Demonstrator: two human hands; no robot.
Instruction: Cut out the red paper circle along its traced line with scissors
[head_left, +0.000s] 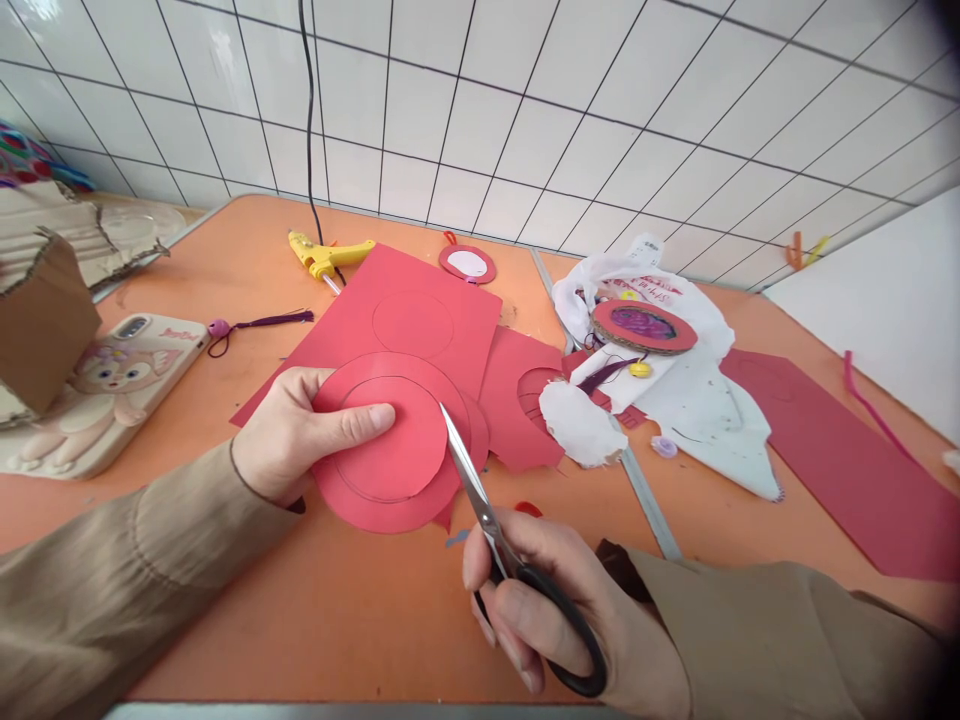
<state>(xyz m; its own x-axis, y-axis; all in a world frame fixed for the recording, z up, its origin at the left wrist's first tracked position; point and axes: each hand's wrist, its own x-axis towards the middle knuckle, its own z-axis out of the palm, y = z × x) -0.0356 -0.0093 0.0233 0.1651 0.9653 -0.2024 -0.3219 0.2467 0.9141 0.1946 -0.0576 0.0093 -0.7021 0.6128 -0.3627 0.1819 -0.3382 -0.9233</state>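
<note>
My left hand [304, 430] pinches a red paper circle [405, 445], thumb on top and fingers hidden beneath. A smaller circle is drawn on the paper, and a cut runs in along its right side. My right hand [555, 600] is closed round the black handles of a pair of scissors [480, 500]. Their silver blades look nearly closed, with the tips at the cut on the circle's right. Behind the circle lies a red sheet [412, 290] with a faint circle drawn on it; beside that is a red offcut [517, 430] with a rounded gap.
A yellow glue gun [322, 255], a phone [127, 390] and cardboard [52, 320] are at the left. Behind lies a round red tag [468, 263]. On the right are a white plastic bag [705, 390], a round cardboard piece [645, 327] and red card [840, 450] on the orange table [337, 620].
</note>
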